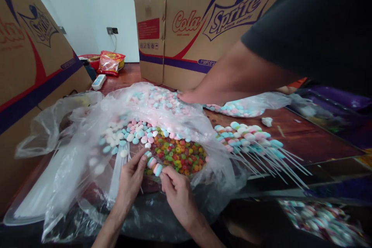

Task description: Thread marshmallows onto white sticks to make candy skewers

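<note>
1. A cardboard carton printed "Sprite" (36, 42) stands along the left edge of the reddish-brown wooden table (293, 133).
2. At the near left corner lies a clear plastic tray (9, 221) with a thick bundle of white sticks (37, 199).
3. Toward the far edge, left of centre, sit a small white box (99, 82) and a red-and-yellow snack packet (109, 63).
4. A clear plastic bag (186, 116) spreads from the left side across the middle to the near edge, with pastel pink, blue and white button-shaped candies (130, 137) heaped at its opening.
5. The left hand (132, 174) grasps the upper left end of a candy skewer (153, 164) between thumb and fingers.
6. That skewer, with blue, white, pink and orange pieces packed side by side, slants between the two hands, near the middle of the near edge.
7. The right hand (177, 190) pinches its lower right end.
8. Just behind lie red, orange, yellow and green gummy rings (186, 155).
9. A second carton (186, 27), printed "Cola" and "Sprite", stands at the far edge; in front, a co-worker's hand (190, 96) touches the bagged candies.
10. Right of the bag, a stack of candy skewers (250, 137) points its sticks toward the near right corner; behind it lies a crumpled white scrap (266, 121).
</note>
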Action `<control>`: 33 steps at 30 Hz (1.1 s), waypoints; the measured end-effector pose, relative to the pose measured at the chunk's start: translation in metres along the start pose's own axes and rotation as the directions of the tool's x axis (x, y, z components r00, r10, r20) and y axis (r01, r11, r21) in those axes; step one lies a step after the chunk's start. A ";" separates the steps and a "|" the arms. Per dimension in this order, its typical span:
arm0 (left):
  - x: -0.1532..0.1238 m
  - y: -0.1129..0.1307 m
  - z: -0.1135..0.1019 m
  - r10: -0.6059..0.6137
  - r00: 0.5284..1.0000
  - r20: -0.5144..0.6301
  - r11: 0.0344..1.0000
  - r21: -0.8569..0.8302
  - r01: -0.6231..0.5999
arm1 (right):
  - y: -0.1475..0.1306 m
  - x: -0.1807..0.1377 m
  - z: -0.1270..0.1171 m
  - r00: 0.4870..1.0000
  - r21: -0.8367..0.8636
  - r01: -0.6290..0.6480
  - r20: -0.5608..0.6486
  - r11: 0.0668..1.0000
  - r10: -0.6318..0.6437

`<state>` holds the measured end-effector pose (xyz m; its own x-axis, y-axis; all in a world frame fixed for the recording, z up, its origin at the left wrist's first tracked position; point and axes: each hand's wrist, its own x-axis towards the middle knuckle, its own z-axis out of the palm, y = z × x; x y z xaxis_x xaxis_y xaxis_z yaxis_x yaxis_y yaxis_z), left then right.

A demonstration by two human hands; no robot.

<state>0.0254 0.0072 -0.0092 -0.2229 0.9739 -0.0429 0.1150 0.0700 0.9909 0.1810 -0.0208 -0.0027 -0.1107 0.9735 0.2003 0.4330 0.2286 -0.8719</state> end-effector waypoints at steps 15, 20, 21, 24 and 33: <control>0.015 -0.023 -0.026 0.154 0.988 0.024 0.950 0.272 -0.155 | 0.022 0.008 -0.165 0.717 -0.269 -0.127 -0.690 0.955 -0.099; 0.012 -0.024 -0.024 0.201 0.979 0.022 0.935 0.294 -0.198 | 0.060 0.020 -0.192 0.679 -0.387 -0.271 -0.726 0.881 -0.110; 0.012 -0.023 -0.023 0.211 0.977 0.021 0.932 0.297 -0.207 | 0.069 0.025 -0.192 0.700 -0.429 -0.309 -0.706 0.849 -0.103; 0.011 -0.022 -0.021 0.243 0.970 0.020 0.925 0.297 -0.238 | 0.091 0.038 -0.187 0.770 -0.543 -0.413 -0.636 0.731 -0.037; 0.010 -0.008 -0.024 0.327 0.944 0.046 0.883 0.341 -0.323 | 0.066 0.020 -0.182 0.654 -0.626 -0.294 -0.683 0.722 -0.326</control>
<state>-0.0004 0.0109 -0.0142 -0.1282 0.9520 0.2780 0.5031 -0.1791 0.8454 0.3695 0.0156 0.0253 0.3975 0.5685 0.7202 0.9053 -0.1152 -0.4088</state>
